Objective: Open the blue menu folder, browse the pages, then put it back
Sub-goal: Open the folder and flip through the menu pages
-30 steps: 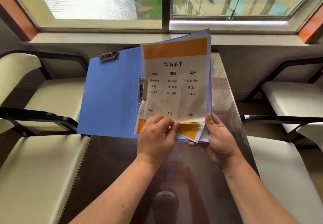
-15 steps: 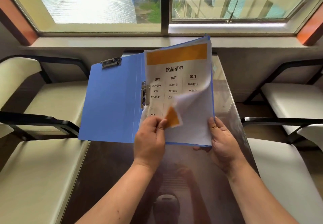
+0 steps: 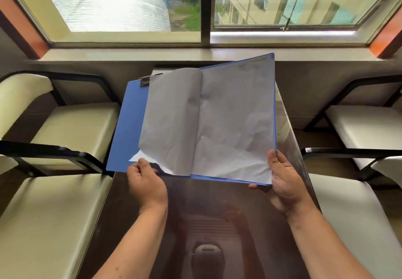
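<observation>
- Open blue plastic menu folder (image 3: pixel 127 126) held above dark glossy worktop (image 3: pixel 134 202), blank white pages (image 3: pixel 235 126) up.
- My left hand (image 3: pixel 145 183) pinches turned page's corner; right hand (image 3: pixel 285 178) clamps folder's right edge.
- Cream cushioned chairs (image 3: pixel 71 122) flank both sides; window (image 3: pixel 121 2) ahead.

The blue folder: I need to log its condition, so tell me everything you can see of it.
The blue folder is thin, stiff and plastic-looking. It is held open above the dark glossy table, tilted up toward the window. A metal clip sits at the top edge of its left cover. White, creased pages cover its right half, and one turned page arches over the left cover, both showing blank sides. The left hand pinches that page's lower corner; the right hand grips the folder's lower right corner.
</observation>
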Demonstrator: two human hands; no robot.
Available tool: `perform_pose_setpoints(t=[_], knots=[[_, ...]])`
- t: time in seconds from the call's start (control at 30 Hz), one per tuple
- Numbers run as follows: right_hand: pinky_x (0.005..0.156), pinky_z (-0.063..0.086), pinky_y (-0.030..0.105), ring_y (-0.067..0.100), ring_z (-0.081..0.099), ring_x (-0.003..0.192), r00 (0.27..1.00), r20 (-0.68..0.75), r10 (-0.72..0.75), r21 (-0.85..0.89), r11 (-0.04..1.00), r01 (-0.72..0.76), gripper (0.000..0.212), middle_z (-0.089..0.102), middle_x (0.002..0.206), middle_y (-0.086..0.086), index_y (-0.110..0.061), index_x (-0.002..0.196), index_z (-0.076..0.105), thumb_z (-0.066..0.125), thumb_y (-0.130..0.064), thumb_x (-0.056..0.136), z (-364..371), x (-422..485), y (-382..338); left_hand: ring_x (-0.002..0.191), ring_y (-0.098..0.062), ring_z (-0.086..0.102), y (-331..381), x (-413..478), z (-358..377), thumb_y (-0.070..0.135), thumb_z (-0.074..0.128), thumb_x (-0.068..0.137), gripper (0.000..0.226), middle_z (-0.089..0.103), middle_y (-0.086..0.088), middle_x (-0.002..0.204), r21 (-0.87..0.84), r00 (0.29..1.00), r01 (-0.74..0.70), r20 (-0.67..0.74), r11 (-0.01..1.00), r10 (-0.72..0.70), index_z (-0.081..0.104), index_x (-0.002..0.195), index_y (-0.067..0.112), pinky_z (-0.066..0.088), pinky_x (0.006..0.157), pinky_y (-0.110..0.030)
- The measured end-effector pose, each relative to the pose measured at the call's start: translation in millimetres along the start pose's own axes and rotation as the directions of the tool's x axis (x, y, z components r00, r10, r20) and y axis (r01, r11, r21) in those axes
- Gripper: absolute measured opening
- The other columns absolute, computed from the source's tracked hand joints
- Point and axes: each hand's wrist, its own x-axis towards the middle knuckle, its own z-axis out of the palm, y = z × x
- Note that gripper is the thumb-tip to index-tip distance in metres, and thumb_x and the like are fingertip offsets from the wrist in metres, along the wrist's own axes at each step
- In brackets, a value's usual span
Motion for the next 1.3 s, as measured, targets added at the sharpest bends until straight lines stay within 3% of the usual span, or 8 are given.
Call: perform_pose_setpoints(t=[0.07, 0.17, 0.3, 0.4, 0.57, 1.1, 1.2, 1.3], knots=[[0.044, 0.065, 0.04, 0.026, 0.082, 0.09, 1.0, 0.0, 0.002, -0.003, 1.0, -0.002, 0.026, 0.083, 0.113, -0.004, -0.037, 0.099, 0.084, 0.059, -0.042, 0.091, 0, 0, 0, 0.062, -0.003, 0.055, 5, -5, -2, 0.045, 0.056, 0.102, 0.034, 0.055, 0.003, 0.073, 0.02, 0.997, -0.075, 0.017, 0.997, 0.075, 0.05, 0.089, 0.014, 0.047, 0.066, -0.022], [0.045, 0.064, 0.039, 0.026, 0.081, 0.093, 1.0, -0.011, 0.003, -0.013, 1.0, -0.003, 0.026, 0.082, 0.118, -0.004, -0.037, 0.104, 0.082, 0.06, -0.044, 0.093, 0, 0, 1, 0.057, -0.007, 0.049, 11, -20, -5, 0.033, 0.075, 0.093, 0.032, 0.047, 0.006, 0.069, 0.189, 0.95, -0.31, 0.111, 0.932, 0.293, 0.048, 0.087, 0.017, 0.044, 0.061, -0.035], [0.047, 0.065, 0.038, 0.027, 0.081, 0.097, 1.0, -0.008, 0.011, -0.016, 1.0, -0.011, 0.027, 0.081, 0.122, -0.002, -0.036, 0.109, 0.081, 0.061, -0.047, 0.094, 4, 0, 5, 0.075, -0.021, 0.057, 28, -50, 4, 0.039, 0.078, 0.088, 0.022, 0.063, 0.001, 0.082, 0.239, 0.598, -0.795, 0.464, 0.558, 0.654, 0.067, 0.091, 0.02, 0.048, 0.072, -0.037], [0.048, 0.065, 0.038, 0.032, 0.081, 0.096, 1.0, 0.01, 0.024, -0.015, 1.0, -0.023, 0.029, 0.08, 0.124, 0.005, -0.033, 0.112, 0.079, 0.061, -0.048, 0.095, 9, 0, 8, 0.093, -0.027, 0.062, 35, -68, 21, 0.062, 0.069, 0.086, 0.047, 0.068, -0.002, 0.099, 0.208, 0.43, -0.891, 0.668, 0.402, 0.607, 0.075, 0.109, 0.022, 0.052, 0.084, -0.041], [0.045, 0.063, 0.035, 0.034, 0.082, 0.083, 0.998, 0.066, 0.013, 0.023, 1.0, -0.015, 0.029, 0.082, 0.117, 0.009, -0.03, 0.11, 0.08, 0.059, -0.044, 0.097, 12, -3, 5, 0.1, -0.025, 0.06, 33, -76, 31, 0.067, 0.065, 0.086, 0.052, 0.064, 0.001, 0.104, 0.266, 0.446, -0.884, 0.729, 0.385, 0.519, 0.073, 0.12, 0.03, 0.052, 0.086, -0.044], [0.044, 0.063, 0.038, 0.031, 0.082, 0.082, 0.998, 0.063, -0.005, -0.022, 1.0, 0.007, 0.027, 0.084, 0.105, 0.006, -0.033, 0.104, 0.081, 0.057, -0.042, 0.098, 14, 0, -1, 0.078, -0.029, 0.061, 29, -73, 38, 0.035, 0.068, 0.097, 0.02, 0.067, -0.003, 0.084, 0.142, 0.385, -0.907, 0.663, 0.396, 0.643, 0.074, 0.089, 0.018, 0.054, 0.069, -0.043], [0.043, 0.062, 0.038, 0.027, 0.081, 0.078, 0.998, 0.066, -0.009, -0.038, 0.999, 0.012, 0.026, 0.084, 0.1, 0.002, -0.035, 0.101, 0.083, 0.059, -0.045, 0.095, 12, 1, -4, 0.076, -0.024, 0.06, 29, -70, 39, 0.022, 0.071, 0.097, 0.012, 0.066, -0.001, 0.082, 0.136, 0.441, -0.871, 0.636, 0.471, 0.633, 0.07, 0.089, 0.013, 0.053, 0.068, -0.04], [0.043, 0.062, 0.039, 0.028, 0.08, 0.079, 0.997, 0.082, -0.006, -0.031, 0.999, 0.009, 0.03, 0.083, 0.104, 0.007, -0.033, 0.106, 0.082, 0.058, -0.045, 0.095, 9, 1, -9, 0.071, -0.005, 0.052, 29, -61, 36, 0.021, 0.067, 0.099, 0.011, 0.058, 0.014, 0.079, 0.127, 0.615, -0.726, 0.56, 0.676, 0.555, 0.06, 0.092, 0.026, 0.041, 0.066, -0.02]])
